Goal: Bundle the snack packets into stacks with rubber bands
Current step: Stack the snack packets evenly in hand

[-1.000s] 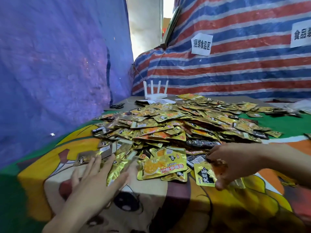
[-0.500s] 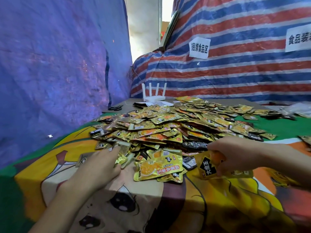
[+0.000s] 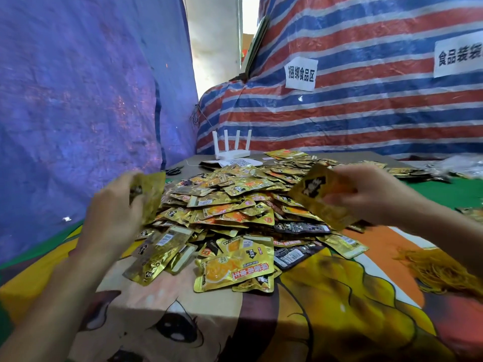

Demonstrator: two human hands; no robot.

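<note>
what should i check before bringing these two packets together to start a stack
1. Left hand grips the gold packet, held up beside the pile: ok.
2. Right hand grips the black-logo packet: ok; whether one or several, cannot tell.
3. Both packets face the same way: cannot tell, blurred.
4. Rubber bands in view, on the cloth by the right forearm: ok.
5. A band ready in a hand: not ok, none seen.
6. Bare cloth in front of the pile for stacking: ok.
</note>
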